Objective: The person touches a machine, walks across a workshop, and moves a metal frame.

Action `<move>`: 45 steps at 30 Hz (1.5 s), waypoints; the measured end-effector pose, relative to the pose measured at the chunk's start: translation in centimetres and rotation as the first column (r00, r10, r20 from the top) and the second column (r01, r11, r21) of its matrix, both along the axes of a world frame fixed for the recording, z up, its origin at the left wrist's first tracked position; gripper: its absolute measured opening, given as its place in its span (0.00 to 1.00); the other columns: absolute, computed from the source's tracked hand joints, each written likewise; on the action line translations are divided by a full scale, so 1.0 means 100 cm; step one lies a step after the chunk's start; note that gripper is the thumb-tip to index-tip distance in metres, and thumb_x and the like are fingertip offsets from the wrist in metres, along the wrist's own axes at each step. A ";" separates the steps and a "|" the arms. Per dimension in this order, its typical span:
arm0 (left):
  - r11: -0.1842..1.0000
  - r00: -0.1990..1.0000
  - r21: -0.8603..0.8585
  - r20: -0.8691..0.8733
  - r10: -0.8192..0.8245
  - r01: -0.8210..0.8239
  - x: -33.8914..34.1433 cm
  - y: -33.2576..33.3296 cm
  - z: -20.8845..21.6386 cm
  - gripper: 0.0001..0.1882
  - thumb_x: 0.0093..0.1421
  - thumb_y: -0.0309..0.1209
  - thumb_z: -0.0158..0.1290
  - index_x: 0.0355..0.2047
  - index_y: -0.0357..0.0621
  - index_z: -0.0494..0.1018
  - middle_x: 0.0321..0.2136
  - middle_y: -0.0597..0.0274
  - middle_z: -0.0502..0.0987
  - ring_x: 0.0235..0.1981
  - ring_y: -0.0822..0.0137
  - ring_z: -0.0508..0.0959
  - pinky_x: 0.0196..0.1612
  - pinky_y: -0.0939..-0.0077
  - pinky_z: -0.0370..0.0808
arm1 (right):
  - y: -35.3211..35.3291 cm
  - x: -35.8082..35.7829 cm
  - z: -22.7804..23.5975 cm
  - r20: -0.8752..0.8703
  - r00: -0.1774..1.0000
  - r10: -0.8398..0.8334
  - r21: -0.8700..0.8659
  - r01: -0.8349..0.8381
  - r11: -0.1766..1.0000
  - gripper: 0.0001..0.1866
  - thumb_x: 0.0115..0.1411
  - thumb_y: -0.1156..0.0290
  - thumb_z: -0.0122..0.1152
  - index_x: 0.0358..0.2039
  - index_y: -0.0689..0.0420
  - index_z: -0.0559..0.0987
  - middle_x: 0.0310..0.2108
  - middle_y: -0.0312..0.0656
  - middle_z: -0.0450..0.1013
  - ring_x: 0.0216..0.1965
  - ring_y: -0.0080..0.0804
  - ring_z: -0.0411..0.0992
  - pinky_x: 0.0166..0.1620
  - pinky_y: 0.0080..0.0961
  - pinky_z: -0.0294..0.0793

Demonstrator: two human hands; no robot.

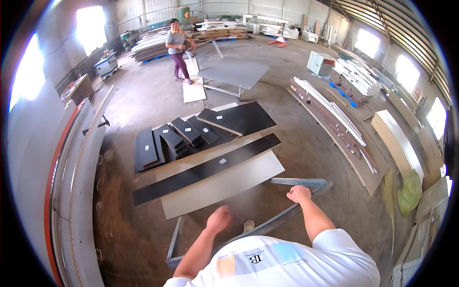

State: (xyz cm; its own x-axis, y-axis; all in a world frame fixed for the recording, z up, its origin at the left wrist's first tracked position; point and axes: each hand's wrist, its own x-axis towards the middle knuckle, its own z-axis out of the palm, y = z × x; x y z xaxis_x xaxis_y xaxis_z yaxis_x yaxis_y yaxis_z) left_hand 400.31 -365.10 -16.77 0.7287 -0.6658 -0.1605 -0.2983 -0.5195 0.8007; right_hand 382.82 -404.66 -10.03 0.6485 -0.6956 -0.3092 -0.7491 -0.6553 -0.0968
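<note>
My left hand [219,219] hangs in front of the near edge of a pale board [234,178], smeared by motion, so its fingers do not show clearly. My right hand [299,193] is closed and overlaps a grey metal frame [292,210] near its right corner; whether it grips the frame cannot be made out. The frame lies low around my feet, with one shoe [248,226] showing inside it. A long black board [208,168] rests across the pale board. Beyond it several short black panels [146,146] and a wider black panel [251,117] lie in an overlapping pile.
A person [178,50] stands beyond the boards, beside a grey-topped table [234,71]. Tall sheets [33,177] lean along the left. Long strips [330,115] lie on a board at the right, near a broom [389,191] and a green sack [410,193].
</note>
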 end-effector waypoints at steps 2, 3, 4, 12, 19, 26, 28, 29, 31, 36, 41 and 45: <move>0.994 0.989 -0.074 0.120 0.088 -0.079 0.001 -0.001 0.012 0.28 0.62 0.35 0.60 0.62 0.49 0.70 0.45 0.56 0.82 0.44 0.54 0.83 0.47 0.60 0.80 | -0.001 -0.001 0.001 0.009 1.000 0.003 0.007 -0.003 1.000 0.16 0.55 0.49 0.63 0.35 0.44 0.89 0.39 0.39 0.84 0.44 0.44 0.82 0.48 0.41 0.81; 0.974 0.955 -0.162 0.227 0.192 -0.158 0.000 -0.002 0.023 0.30 0.61 0.32 0.61 0.63 0.48 0.67 0.43 0.57 0.82 0.41 0.55 0.84 0.43 0.61 0.81 | -0.004 -0.004 -0.001 0.013 1.000 -0.018 0.003 0.018 1.000 0.16 0.55 0.49 0.63 0.35 0.44 0.89 0.39 0.39 0.84 0.44 0.44 0.82 0.48 0.41 0.81; 0.933 0.948 -0.283 0.163 0.273 -0.220 0.000 -0.001 0.041 0.30 0.61 0.29 0.61 0.63 0.47 0.66 0.41 0.57 0.81 0.38 0.60 0.83 0.39 0.65 0.80 | -0.006 -0.003 -0.004 0.020 1.000 -0.002 0.004 0.001 1.000 0.16 0.55 0.49 0.62 0.35 0.44 0.89 0.39 0.39 0.84 0.43 0.44 0.82 0.48 0.41 0.81; 0.820 0.976 -0.536 -0.032 0.216 -0.199 0.008 0.034 0.131 0.13 0.64 0.24 0.58 0.50 0.42 0.77 0.30 0.64 0.82 0.27 0.69 0.80 0.31 0.76 0.76 | 0.002 0.000 0.002 -0.046 0.999 -0.003 0.015 0.004 1.000 0.16 0.56 0.49 0.62 0.36 0.42 0.89 0.40 0.38 0.84 0.44 0.42 0.82 0.47 0.40 0.82; 0.997 0.987 0.035 0.150 0.056 -0.062 -0.015 0.041 0.022 0.11 0.64 0.40 0.57 0.42 0.51 0.81 0.36 0.53 0.85 0.39 0.48 0.85 0.42 0.57 0.81 | -0.004 -0.001 -0.006 -0.038 0.999 -0.010 -0.020 0.009 1.000 0.16 0.55 0.48 0.63 0.36 0.41 0.89 0.40 0.37 0.84 0.45 0.42 0.82 0.49 0.39 0.81; 0.794 0.907 0.461 -0.060 -0.417 0.396 -0.021 0.047 0.023 0.21 0.67 0.50 0.52 0.52 0.54 0.80 0.48 0.55 0.84 0.52 0.50 0.81 0.53 0.55 0.78 | 0.005 0.001 0.006 0.028 0.998 -0.059 0.011 0.058 0.998 0.16 0.55 0.47 0.62 0.36 0.40 0.89 0.40 0.37 0.85 0.45 0.43 0.82 0.49 0.40 0.81; 0.783 0.901 0.471 -0.064 -0.429 0.406 -0.020 0.048 0.006 0.21 0.67 0.50 0.53 0.51 0.54 0.80 0.48 0.55 0.84 0.51 0.50 0.81 0.53 0.55 0.78 | 0.001 0.001 0.002 0.042 0.999 -0.013 -0.042 0.015 0.999 0.18 0.54 0.46 0.61 0.36 0.41 0.89 0.39 0.40 0.84 0.43 0.45 0.82 0.48 0.41 0.82; 0.776 0.889 0.469 -0.047 -0.456 0.423 -0.013 0.048 -0.002 0.20 0.67 0.50 0.53 0.51 0.54 0.80 0.48 0.55 0.84 0.51 0.50 0.82 0.53 0.55 0.78 | 0.001 0.000 0.001 0.062 0.998 0.002 -0.043 0.000 0.999 0.17 0.54 0.47 0.62 0.35 0.42 0.89 0.38 0.40 0.84 0.42 0.45 0.82 0.47 0.41 0.82; 0.710 0.858 0.510 -0.127 -0.497 0.486 -0.008 0.037 -0.002 0.20 0.67 0.50 0.52 0.51 0.53 0.80 0.48 0.54 0.83 0.50 0.49 0.82 0.52 0.55 0.78 | -0.001 -0.004 0.003 0.048 0.997 -0.058 -0.009 0.059 0.998 0.16 0.54 0.49 0.64 0.34 0.43 0.90 0.36 0.40 0.84 0.41 0.44 0.83 0.47 0.41 0.82; 0.761 0.878 0.457 -0.113 -0.464 0.461 -0.008 0.044 -0.017 0.21 0.68 0.50 0.51 0.51 0.54 0.80 0.48 0.56 0.83 0.51 0.50 0.81 0.53 0.56 0.77 | 0.003 -0.002 0.004 0.055 0.998 0.031 -0.045 -0.028 0.999 0.17 0.56 0.50 0.61 0.35 0.46 0.89 0.38 0.42 0.84 0.43 0.46 0.81 0.48 0.40 0.81; 0.730 0.863 0.475 -0.153 -0.481 0.491 -0.007 0.046 -0.023 0.21 0.68 0.51 0.51 0.52 0.55 0.80 0.50 0.57 0.83 0.53 0.51 0.80 0.54 0.58 0.77 | 0.007 -0.002 0.010 0.052 0.998 -0.028 -0.013 0.028 1.000 0.15 0.56 0.52 0.63 0.35 0.46 0.89 0.38 0.41 0.84 0.43 0.44 0.82 0.48 0.40 0.81; 0.773 0.888 0.449 -0.126 -0.442 0.448 -0.005 0.042 -0.018 0.21 0.68 0.52 0.50 0.52 0.55 0.79 0.50 0.58 0.83 0.53 0.52 0.80 0.54 0.58 0.77 | 0.000 -0.002 0.008 0.026 0.999 -0.019 -0.004 0.019 1.000 0.15 0.56 0.52 0.62 0.36 0.45 0.89 0.40 0.41 0.84 0.44 0.45 0.81 0.49 0.40 0.81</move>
State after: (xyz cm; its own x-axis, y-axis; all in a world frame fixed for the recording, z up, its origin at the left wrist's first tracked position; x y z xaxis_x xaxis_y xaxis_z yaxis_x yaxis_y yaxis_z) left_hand 399.77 -360.94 -18.61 0.3652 -0.7633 -0.5329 -0.5788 -0.6345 0.5122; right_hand 382.63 -404.63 -9.27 0.6427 -0.7093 -0.2894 -0.7589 -0.6411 -0.1141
